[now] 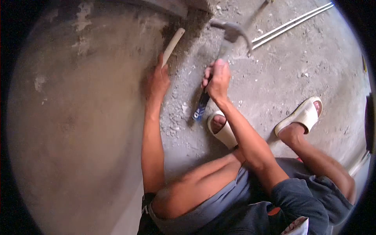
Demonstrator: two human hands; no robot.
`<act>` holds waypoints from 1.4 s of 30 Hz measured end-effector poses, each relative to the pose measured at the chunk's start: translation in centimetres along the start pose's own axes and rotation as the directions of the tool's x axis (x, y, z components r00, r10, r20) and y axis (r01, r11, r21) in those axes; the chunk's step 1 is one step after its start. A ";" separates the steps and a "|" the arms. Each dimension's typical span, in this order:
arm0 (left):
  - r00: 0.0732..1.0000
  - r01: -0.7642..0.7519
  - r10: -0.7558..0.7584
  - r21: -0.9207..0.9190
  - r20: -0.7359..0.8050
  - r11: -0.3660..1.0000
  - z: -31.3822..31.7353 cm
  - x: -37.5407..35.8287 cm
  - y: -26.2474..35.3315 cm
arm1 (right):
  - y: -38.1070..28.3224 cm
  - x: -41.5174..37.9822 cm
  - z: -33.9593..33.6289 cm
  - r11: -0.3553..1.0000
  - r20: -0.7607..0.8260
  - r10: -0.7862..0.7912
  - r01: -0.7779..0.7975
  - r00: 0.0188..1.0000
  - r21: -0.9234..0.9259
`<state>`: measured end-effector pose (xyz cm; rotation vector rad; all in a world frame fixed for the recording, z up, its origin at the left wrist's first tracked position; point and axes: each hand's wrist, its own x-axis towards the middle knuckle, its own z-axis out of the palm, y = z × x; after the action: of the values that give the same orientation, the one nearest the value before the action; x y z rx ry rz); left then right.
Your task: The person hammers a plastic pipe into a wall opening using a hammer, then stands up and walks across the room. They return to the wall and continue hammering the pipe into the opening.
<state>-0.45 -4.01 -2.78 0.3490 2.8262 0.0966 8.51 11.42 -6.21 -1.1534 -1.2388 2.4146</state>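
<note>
My left hand (pixel 157 83) is closed around a narrow, pale bar (pixel 173 47), whose rounded end points up and right. The bar's lower part is hidden in the fist, close against the grey wall. My right hand (pixel 218 81) grips a claw hammer (pixel 232 32) by its dark handle, which has a blue-and-white butt. The curved hammer head is raised to the right of the bar, apart from it and slightly blurred.
Broken grey rubble (pixel 174 117) lies along the foot of the wall (pixel 78 117). Two long white strips (pixel 293 25) rest on the concrete floor at upper right. My feet, in cream slides (pixel 307 117), are planted below the hammer.
</note>
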 end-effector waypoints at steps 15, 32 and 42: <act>0.995 0.025 -0.025 -0.008 0.094 1.000 -2.1 2.2 3.7 | 0.0 -1.6 3.4 0.961 -0.070 -0.138 0.151 0.988 0.233; 0.990 0.056 -0.062 0.054 0.124 0.997 -2.6 2.4 4.9 | 1.6 3.9 -0.6 0.936 0.138 -0.001 0.049 0.990 -0.348; 0.987 0.042 -0.073 0.213 0.142 0.976 -3.3 1.2 5.8 | -2.2 1.6 -0.7 1.000 0.107 0.009 -0.006 0.994 -0.028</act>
<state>-1.26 1.82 0.61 0.3054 2.7000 -0.2324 7.52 14.00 -5.64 -1.0504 -1.3056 2.5016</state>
